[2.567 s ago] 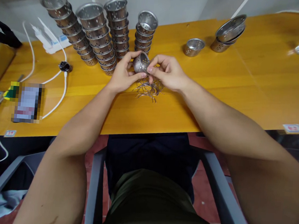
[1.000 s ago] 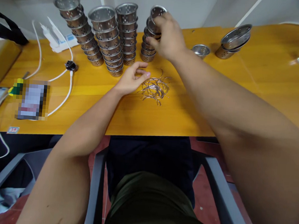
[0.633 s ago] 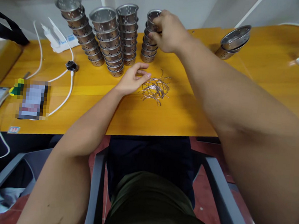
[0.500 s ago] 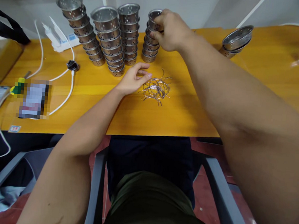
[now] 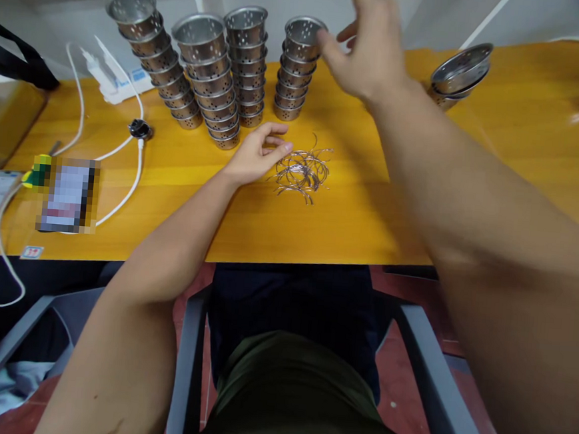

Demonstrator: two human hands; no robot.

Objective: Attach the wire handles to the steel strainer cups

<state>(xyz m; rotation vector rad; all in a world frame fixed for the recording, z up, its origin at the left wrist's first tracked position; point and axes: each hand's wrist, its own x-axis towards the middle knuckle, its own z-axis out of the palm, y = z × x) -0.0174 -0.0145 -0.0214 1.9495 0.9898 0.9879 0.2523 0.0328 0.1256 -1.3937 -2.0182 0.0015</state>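
Four stacks [image 5: 241, 66]: holed metal cups are standing in towers at 12 o'clock on the tabletop [image 5: 371, 203].
Right hand [image 5: 369, 56]: is hovering empty, fingers spread, at 3 o'clock of the top cup [image 5: 304, 29], not gripping it.
Left hand [image 5: 257, 157]: is resting loosely curled, empty, just at 9 o'clock of the wire rings [image 5: 303, 170].
Risk: a stray thumb brushing that cup could be tipping its tower over.

The right hand [image 5: 370, 53] hovered just right of the top of a stack of cups [image 5: 294, 70], with three more stacks [image 5: 205, 70] in a row to the left of that one. Nested bowls [image 5: 459, 66] sat to the hand's right. Nearer the person, the left hand [image 5: 255, 155] lay on the table [image 5: 360, 216], with a tangle of wire loops [image 5: 303, 170] just to its right and a cable [image 5: 133, 168] well to its left.
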